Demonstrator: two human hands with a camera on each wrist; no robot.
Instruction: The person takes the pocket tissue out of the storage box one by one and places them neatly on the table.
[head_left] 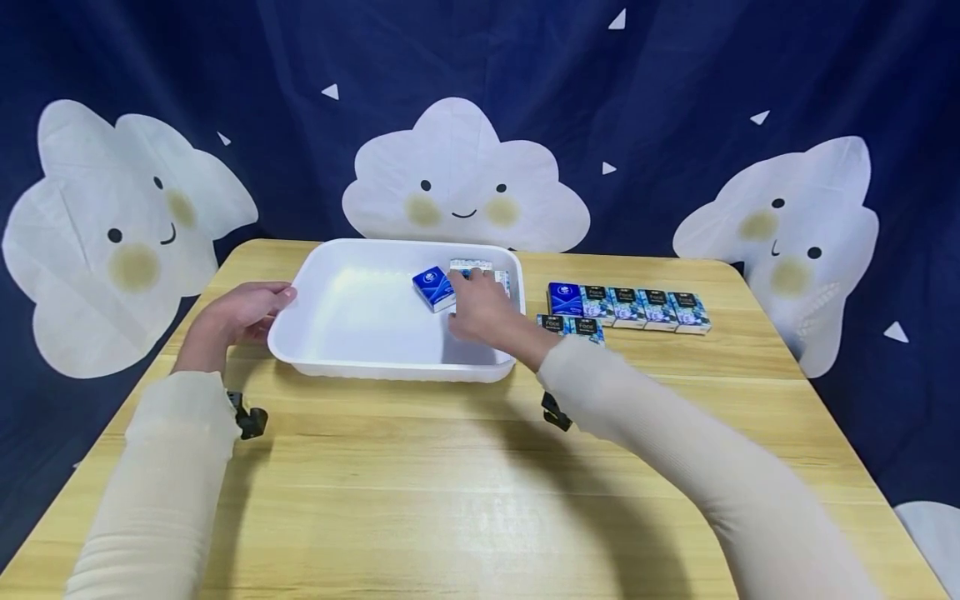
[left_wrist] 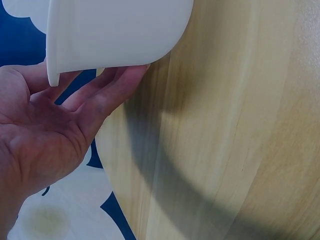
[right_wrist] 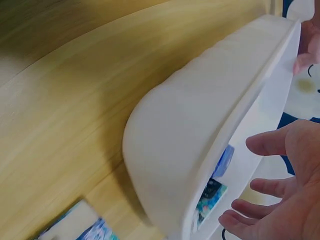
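Note:
A white plastic tray (head_left: 393, 369) sits on the wooden table. My left hand (head_left: 251, 308) holds its left end; in the left wrist view, the thumb lies by the rim and the fingers reach under the tray (left_wrist: 115, 35). Inside, toward the right end, lie a dark blue pack (head_left: 433, 287), which looks like pocket tissues, and floral packs (head_left: 471, 264) partly hidden by my right hand (head_left: 483, 310). That hand is over the tray's right part. In the right wrist view, its fingers (right_wrist: 270, 187) are spread and loosely bent, with nothing between them.
Right of the tray, a row of similar packs (head_left: 627, 307) lies on the table (head_left: 420, 492), a dark blue one at its left end. Two floral packs (head_left: 570, 326) lie in front of that row, close to the tray. A dark blue curtain (head_left: 480, 50) with clouds hangs behind.

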